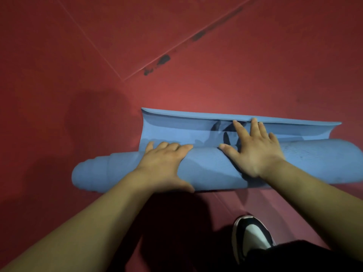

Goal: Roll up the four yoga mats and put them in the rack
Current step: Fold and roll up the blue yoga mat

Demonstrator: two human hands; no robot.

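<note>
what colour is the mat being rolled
Blue mat, plain, on the red floor; head view shows it.

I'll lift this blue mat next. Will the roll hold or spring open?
Probably springs open: the blue mat has a loose flap curling up, and left hand and right hand press the roll down. The end beyond the left hand steps outward, so layers may slide.

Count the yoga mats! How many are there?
1: a blue mat, almost rolled up on the red floor, under the left hand and right hand. Others may be out of view.
</note>
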